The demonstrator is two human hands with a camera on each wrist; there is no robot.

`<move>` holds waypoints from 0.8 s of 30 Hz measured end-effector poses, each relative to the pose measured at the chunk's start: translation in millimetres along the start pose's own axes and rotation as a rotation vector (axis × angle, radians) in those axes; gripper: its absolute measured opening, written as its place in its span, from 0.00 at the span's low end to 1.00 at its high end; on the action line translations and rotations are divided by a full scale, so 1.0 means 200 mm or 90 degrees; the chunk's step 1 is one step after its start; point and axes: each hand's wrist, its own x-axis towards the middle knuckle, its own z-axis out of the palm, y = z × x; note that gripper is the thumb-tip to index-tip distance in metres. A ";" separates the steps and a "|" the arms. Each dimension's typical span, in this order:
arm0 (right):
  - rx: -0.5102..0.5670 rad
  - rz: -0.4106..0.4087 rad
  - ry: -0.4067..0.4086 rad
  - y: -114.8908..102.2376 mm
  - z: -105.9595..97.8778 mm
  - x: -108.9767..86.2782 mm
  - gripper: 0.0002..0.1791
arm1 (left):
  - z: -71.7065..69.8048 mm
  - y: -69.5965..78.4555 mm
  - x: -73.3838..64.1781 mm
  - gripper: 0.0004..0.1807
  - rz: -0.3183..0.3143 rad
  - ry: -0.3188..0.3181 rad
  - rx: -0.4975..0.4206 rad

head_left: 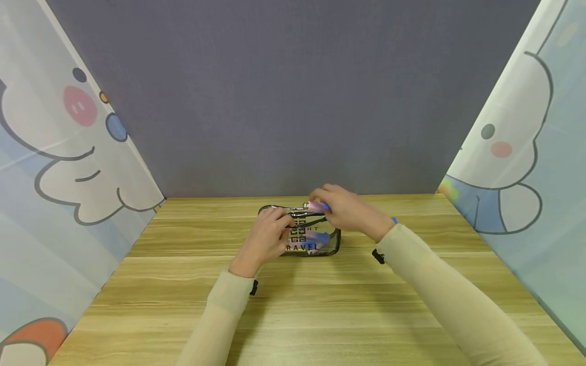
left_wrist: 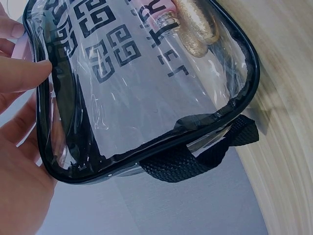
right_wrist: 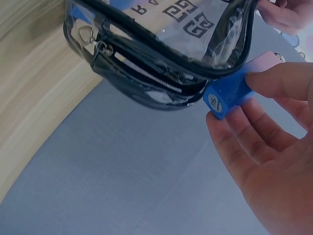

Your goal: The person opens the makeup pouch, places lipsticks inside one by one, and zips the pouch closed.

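Observation:
A clear travel pouch [head_left: 299, 236] with black trim and black printing stands on the table. My left hand [head_left: 267, 231] grips its upper edge, thumb on one side and fingers on the other in the left wrist view. A blue-and-pink lipstick tube [right_wrist: 237, 88] is pinched between the thumb and fingers of my right hand [head_left: 345, 207], at the pouch's top. The tube's end bears a small round label. Through the clear wall show a pink-and-blue tube [head_left: 316, 239] and a glittery gold item [left_wrist: 198, 24]. A zipper [right_wrist: 146, 73] runs along the top, partly open.
The pouch's black strap handle [left_wrist: 181, 164] sticks out at its side. Behind the wooden table [head_left: 302, 315] rises a grey panel [head_left: 293, 101], with cartoon-printed curtains [head_left: 508, 127] on both sides. A bit of blue [head_left: 394, 220] shows beside my right wrist.

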 end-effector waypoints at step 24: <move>-0.001 -0.019 -0.019 -0.04 0.08 0.06 0.20 | 0.00 0.00 0.00 0.09 0.011 0.004 0.003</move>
